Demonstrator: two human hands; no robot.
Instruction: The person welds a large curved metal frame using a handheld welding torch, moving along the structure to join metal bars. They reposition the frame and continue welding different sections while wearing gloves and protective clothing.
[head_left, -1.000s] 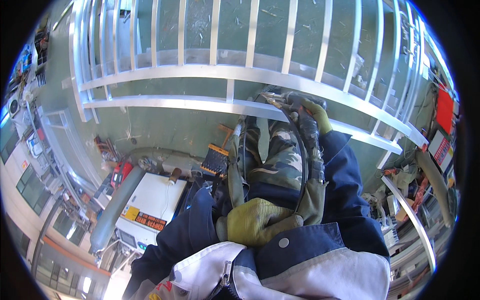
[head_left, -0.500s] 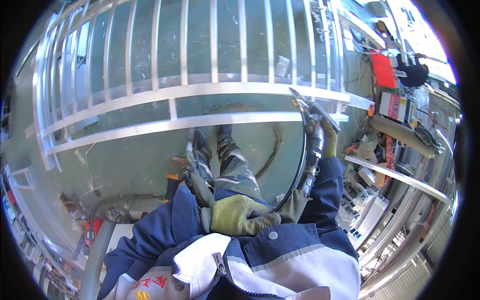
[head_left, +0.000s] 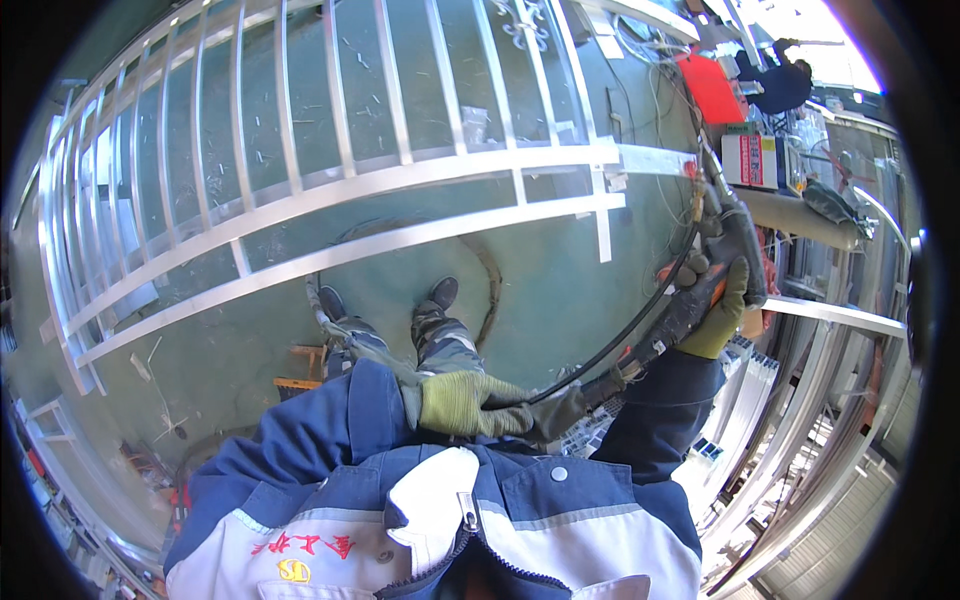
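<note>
My right hand (head_left: 722,305), in a yellow-green and grey work glove, is wrapped round a dark welding torch (head_left: 742,245) out to the right. A thick sheathed cable (head_left: 560,410) and a thin black hose run from the torch toward my body. At my waist, the fingers of my left hand (head_left: 465,403), gloved alike, are closed on that cable. Ahead of me a silver metal railing (head_left: 330,190) with upright bars lies across the view. The torch is to the right of the railing's end, apart from it.
A red panel (head_left: 710,88) and a red-and-white box (head_left: 750,160) stand at far right, near a person in dark clothes (head_left: 780,80). Stacked metal profiles (head_left: 790,440) lie at my right. Cable loops over the green floor (head_left: 540,300) by my feet.
My right hand has swung the torch to the right, away from the railing. My view has shifted, so the railing sits farther left. My left hand still grips the cable.
</note>
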